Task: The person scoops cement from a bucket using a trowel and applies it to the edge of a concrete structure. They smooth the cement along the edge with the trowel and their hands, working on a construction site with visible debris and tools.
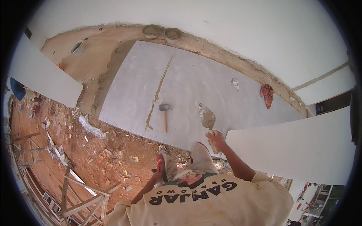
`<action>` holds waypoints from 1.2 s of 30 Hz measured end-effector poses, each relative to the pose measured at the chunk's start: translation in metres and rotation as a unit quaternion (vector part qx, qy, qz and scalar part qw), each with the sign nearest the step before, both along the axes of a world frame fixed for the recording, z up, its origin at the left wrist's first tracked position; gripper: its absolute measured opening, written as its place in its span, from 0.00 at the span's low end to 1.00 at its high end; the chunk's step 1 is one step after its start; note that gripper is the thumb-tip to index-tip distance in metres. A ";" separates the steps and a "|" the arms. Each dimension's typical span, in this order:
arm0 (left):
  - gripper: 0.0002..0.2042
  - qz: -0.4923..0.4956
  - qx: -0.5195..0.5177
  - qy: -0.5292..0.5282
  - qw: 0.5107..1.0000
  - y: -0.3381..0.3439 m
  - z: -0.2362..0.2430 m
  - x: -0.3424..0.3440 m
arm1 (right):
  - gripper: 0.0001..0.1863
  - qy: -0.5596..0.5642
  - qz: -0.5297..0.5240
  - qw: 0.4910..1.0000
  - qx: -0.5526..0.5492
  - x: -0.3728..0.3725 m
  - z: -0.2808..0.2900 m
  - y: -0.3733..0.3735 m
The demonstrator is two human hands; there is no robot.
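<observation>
My right hand (215, 139) is closed around the handle of a trowel (207, 116). The wide, mortar-smeared blade points away from me over the large grey tiled floor (188, 81). My left hand (156, 177) hangs by my left thigh, partly hidden against the trousers and the shirt; its fingers do not show well enough to judge. A mallet (164, 117) with a dark head and a wooden handle lies on the tiles left of the trowel. Beyond it, a mortar-filled joint (158, 92) runs between two tiles.
Two buckets (172, 35) stand by the far wall, and a pale bucket (77, 48) sits on sand at left. A reddish cloth (266, 96) and a crumpled scrap (235, 83) lie on the tiles. Low white walls (294, 145) flank the floor. Rubble and a wooden trestle (85, 203) occupy the near left.
</observation>
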State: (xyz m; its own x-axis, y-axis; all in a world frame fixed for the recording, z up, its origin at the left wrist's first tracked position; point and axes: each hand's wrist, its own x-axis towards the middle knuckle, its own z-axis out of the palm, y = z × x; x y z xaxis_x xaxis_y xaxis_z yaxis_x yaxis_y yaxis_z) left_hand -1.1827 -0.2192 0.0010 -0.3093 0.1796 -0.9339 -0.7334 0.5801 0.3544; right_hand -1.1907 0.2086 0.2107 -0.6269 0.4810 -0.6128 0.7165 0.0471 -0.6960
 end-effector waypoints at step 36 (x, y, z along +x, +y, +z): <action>0.20 -0.222 -0.078 0.236 0.943 0.320 0.192 -0.390 | 0.16 0.028 -0.168 0.969 -0.177 -0.392 0.048 0.436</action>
